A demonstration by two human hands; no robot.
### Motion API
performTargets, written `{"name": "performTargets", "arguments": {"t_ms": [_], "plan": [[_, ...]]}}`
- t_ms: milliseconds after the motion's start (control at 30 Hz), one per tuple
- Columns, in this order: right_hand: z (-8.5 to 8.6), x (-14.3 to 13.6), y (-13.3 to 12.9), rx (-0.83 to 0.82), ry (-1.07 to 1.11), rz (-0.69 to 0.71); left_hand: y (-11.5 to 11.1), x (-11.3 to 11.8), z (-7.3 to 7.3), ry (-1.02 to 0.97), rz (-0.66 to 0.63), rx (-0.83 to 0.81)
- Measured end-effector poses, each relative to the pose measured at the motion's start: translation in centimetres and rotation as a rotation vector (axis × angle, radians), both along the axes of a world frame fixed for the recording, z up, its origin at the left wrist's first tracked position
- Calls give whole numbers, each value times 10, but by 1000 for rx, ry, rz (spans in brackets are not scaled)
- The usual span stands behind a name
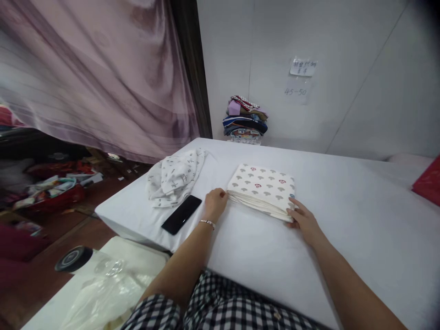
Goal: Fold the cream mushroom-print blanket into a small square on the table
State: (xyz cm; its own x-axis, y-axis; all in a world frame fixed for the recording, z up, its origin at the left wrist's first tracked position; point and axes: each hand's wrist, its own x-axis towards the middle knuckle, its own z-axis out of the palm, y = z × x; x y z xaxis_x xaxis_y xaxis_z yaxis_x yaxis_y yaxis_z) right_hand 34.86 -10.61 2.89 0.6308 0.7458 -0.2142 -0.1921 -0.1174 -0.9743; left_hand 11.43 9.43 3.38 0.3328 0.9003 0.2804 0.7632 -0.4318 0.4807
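Observation:
A white folded cloth (pixel 261 185) with grey and red mushroom-like prints lies flat on the white-covered table (pixel 347 206), its layered front edge toward me. At its front left corner, my left hand (pixel 216 201) is closed, fingertips pinching the edge. My right hand (pixel 302 220) grips the front right corner, with fingers on the side and top and the rest partly hidden. Left of the folded cloth, a crumpled white cloth (pixel 178 176) with small dark prints lies loosely. A black phone (pixel 182 214) rests between that cloth and my left forearm.
Behind the table's far edge is a stack of folded fabrics (pixel 245 120) against the wall. A pink curtain (pixel 137 82) hangs at the left. Near my left elbow are a clear plastic bag (pixel 106 293) and a black-lidded container (pixel 74 259). A red object (pixel 428 183) sits far right.

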Motion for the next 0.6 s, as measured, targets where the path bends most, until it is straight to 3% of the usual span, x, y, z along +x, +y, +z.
{"name": "performTargets", "arguments": {"t_ms": [167, 367, 600], "plan": [[-1, 1, -1, 17, -6, 14, -18, 14, 1, -2, -134, -119], [-6, 4, 0, 11, -13, 37, -22, 16, 2, 3, -74, -106], [-3, 2, -2, 5, -24, 29, -21, 20, -1, -85, -41, -274]]}}
